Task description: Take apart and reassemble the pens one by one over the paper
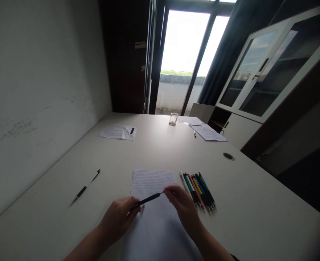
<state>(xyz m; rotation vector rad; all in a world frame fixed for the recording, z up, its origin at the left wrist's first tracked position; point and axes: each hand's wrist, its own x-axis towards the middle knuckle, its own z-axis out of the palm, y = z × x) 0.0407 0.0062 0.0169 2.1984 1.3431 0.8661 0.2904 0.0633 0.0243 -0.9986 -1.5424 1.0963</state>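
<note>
Both my hands hold one dark pen (146, 200) level above a written sheet of paper (152, 181) on the white table (244, 203). My left hand (119, 217) grips the pen's lower end with curled fingers. My right hand (182, 203) pinches the pen's upper tip between thumb and fingers. Just right of my right hand lies a row of several coloured pens (199, 190), side by side.
A black and white pen (86, 186) lies alone at the left. Further back are a folded paper (118, 132), a glass (173, 119), more sheets (207, 132) with a pen, and a cable hole (228, 156). A wall runs along the left; a cabinet (269, 69) stands at the right.
</note>
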